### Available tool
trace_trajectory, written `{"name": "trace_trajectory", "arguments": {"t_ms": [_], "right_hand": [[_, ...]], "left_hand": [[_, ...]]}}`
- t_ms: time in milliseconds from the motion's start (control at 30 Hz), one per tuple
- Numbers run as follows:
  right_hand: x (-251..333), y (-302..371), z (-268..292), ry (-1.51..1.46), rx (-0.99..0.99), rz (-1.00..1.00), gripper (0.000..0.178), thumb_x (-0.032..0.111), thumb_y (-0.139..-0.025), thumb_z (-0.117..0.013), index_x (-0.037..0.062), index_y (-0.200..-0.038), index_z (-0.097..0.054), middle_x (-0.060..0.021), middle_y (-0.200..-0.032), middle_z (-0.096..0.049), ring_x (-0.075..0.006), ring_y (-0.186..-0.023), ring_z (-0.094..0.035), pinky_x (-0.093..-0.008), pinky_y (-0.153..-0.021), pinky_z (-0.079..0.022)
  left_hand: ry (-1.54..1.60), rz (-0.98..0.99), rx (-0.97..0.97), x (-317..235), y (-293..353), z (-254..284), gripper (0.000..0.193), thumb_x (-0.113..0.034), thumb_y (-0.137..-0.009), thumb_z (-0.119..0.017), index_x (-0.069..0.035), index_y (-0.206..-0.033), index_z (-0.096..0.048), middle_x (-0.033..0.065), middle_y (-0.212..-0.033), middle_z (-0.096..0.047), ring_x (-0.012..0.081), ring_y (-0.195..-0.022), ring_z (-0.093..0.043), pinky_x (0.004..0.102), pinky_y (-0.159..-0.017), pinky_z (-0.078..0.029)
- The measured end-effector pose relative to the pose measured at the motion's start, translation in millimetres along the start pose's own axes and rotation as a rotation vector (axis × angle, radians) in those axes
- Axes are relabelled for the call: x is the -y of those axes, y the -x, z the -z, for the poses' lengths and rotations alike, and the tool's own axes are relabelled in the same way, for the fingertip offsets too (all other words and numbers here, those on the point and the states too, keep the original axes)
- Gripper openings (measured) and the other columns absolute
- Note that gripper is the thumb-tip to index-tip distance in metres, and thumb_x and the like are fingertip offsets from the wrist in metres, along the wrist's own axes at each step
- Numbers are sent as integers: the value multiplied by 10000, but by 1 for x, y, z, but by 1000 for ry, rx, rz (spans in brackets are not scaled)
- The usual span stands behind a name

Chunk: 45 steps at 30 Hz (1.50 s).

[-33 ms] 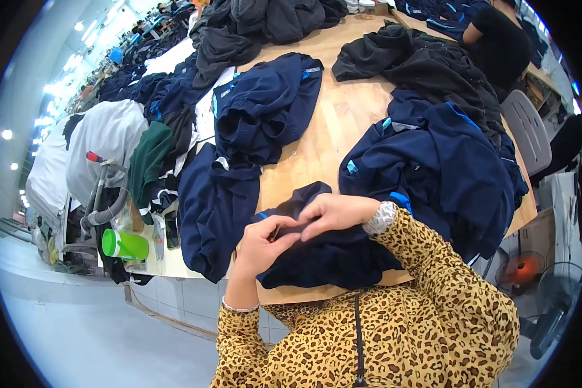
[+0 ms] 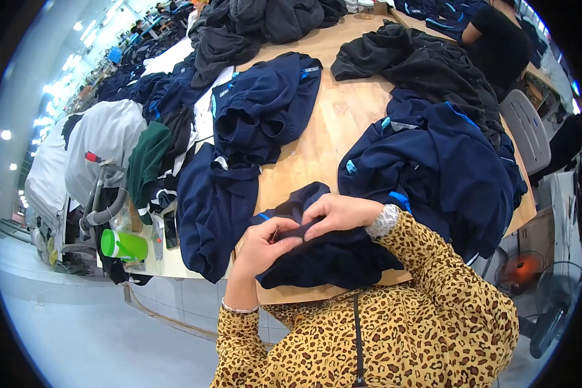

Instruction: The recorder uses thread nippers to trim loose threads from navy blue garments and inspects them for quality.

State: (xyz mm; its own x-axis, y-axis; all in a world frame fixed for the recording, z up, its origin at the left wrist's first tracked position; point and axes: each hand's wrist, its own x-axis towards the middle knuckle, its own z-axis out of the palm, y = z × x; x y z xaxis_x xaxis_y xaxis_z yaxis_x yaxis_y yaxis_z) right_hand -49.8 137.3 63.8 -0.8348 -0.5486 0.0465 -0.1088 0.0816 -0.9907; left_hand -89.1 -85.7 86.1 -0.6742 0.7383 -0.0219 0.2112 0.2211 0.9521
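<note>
A navy garment point(image 2: 333, 255) lies bunched at the table's front edge, right before me. My left hand point(image 2: 265, 246) pinches a dark edge of it between thumb and fingers. Close beside it, my right hand point(image 2: 339, 215) grips the same edge, with a short dark strip of cloth showing between the two thumbs. Which part of the garment this edge belongs to, I cannot tell. Another navy garment point(image 2: 216, 213) lies to the left of my left hand. A larger navy pile point(image 2: 433, 165) with bright blue trim sits to the right of my right hand.
Beyond my hands lies a navy garment point(image 2: 265, 107) on the wooden table point(image 2: 326, 129). Dark grey clothes point(image 2: 420, 61) are heaped farther back. At left stand a green container point(image 2: 124, 246) and a phone point(image 2: 171, 229). A person point(image 2: 501, 45) is at far right, near a fan point(image 2: 553, 317).
My right fingers have shifted slightly on the cloth, and more of the dark strip now shows between my hands. The garments around have not moved.
</note>
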Motion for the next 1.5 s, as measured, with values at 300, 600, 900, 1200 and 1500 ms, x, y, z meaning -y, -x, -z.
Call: {"name": "trace_trajectory", "arguments": {"t_ms": [300, 600, 900, 1200, 1500], "right_hand": [[-49, 84, -11, -785, -504, -209, 74, 34, -789, -677, 25, -827, -613, -17, -806, -645, -90, -725, -595, -213, -707, -465], [-70, 121, -18, -959, -765, -161, 32, 53, -828, -646, 62, -823, -616, -11, -796, -649, -89, -719, -612, -221, -697, -487], [-73, 126, -22, -952, -752, -191, 31, 59, -831, -645, 57, -827, -614, -8, -798, -648, -83, -720, -610, -216, -691, -484], [-49, 123, -26, -238, -678, -238, 103, -44, -742, -633, 43, -795, -616, -17, -763, -607, -125, -784, -600, -249, -727, -469], [-74, 160, -77, 824, -908, -178, 189, -16, -589, -682, 127, -714, -673, -63, -847, -485, -267, -866, -500, -356, -753, -429]], "left_hand": [[235, 276, 301, 36, 12, -4, 394, -21, -709, -766, -39, -1068, -605, -71, -779, -496, 17, -693, -425, 165, -617, -368], [348, 408, 263, 57, 17, -7, 362, -12, -719, -749, -17, -1057, -620, -76, -787, -489, 11, -682, -419, 155, -600, -370], [345, 380, 203, 59, 20, -11, 348, -9, -713, -749, -9, -1044, -639, -72, -790, -522, 10, -680, -430, 155, -605, -375], [213, 287, 111, 60, 26, -13, 289, -39, -689, -769, -21, -957, -662, -66, -736, -516, 30, -647, -410, 186, -575, -366], [-424, -16, 180, 82, 72, -54, 97, -10, -694, -666, -51, -773, -626, 50, -758, -624, 241, -758, -601, 325, -628, -490]]}}
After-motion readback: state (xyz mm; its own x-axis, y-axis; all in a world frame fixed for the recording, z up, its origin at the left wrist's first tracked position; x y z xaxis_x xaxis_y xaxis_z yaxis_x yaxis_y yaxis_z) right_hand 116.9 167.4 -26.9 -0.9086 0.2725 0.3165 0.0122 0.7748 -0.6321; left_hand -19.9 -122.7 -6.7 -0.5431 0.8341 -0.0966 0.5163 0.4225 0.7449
